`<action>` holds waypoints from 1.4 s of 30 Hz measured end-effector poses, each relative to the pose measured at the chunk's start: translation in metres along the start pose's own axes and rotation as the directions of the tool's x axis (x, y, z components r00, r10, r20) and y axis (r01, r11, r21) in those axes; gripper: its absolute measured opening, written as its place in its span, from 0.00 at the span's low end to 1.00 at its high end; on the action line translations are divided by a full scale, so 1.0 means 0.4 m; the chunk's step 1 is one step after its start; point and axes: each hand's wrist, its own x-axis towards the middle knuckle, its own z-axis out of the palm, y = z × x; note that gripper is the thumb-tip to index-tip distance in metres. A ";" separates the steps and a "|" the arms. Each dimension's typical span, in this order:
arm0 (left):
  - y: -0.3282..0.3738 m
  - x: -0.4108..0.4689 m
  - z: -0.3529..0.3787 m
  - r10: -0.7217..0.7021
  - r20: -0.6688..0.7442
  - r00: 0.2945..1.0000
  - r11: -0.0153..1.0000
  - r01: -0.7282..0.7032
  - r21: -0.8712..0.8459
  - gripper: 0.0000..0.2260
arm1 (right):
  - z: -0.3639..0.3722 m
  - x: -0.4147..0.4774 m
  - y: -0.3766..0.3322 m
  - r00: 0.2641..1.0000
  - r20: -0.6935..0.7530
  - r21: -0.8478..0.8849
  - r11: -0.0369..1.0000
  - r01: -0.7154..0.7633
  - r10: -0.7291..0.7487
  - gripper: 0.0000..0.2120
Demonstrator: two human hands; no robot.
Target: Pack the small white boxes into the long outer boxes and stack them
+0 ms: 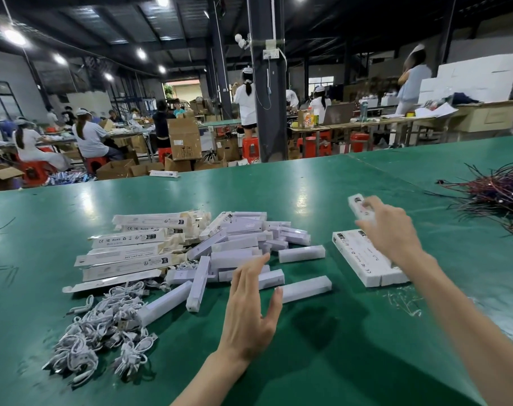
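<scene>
The small white boxes (240, 244) lie in a loose heap at the middle of the table (337, 361), pointing every which way. Two lie apart on the heap's near side. One small box (306, 288) is nearest the near edge, its long axis running left to right and rising slightly toward the right edge.

The left hand (249, 306) hovers just to that box's left, fingers straight and spread, holding nothing. Its thumb is almost at the box's left end and its fingertips are over the box behind. It is plainly the nearer hand; a short reach to the right would probably take the box across its narrow width.

The right hand (393, 230) is well off toward the right edge, fingers curled round a long box (362, 208) that is blurred, above the far end of the stack (363, 259) of long boxes.

Flat outer boxes (132, 250) lie left of the heap, white cables (103, 332) toward the near left corner, and a tangle of dark wires (495, 194) at the right edge.
</scene>
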 end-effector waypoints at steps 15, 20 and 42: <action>0.004 -0.005 0.005 0.057 -0.024 0.998 0.997 -0.056 0.044 0.17 | -0.020 0.004 0.158 0.859 0.268 -0.042 0.896 -0.442 0.436 0.07; 0.003 -0.005 0.004 0.054 -0.023 0.998 0.998 -0.053 0.046 0.16 | -0.010 -0.001 0.138 0.886 0.118 -0.015 0.893 -0.450 0.449 0.12; 0.005 -0.003 -0.001 0.046 -0.012 0.999 0.997 -0.045 0.066 0.15 | 0.008 -0.012 0.119 0.903 0.023 -0.044 0.903 -0.427 0.429 0.06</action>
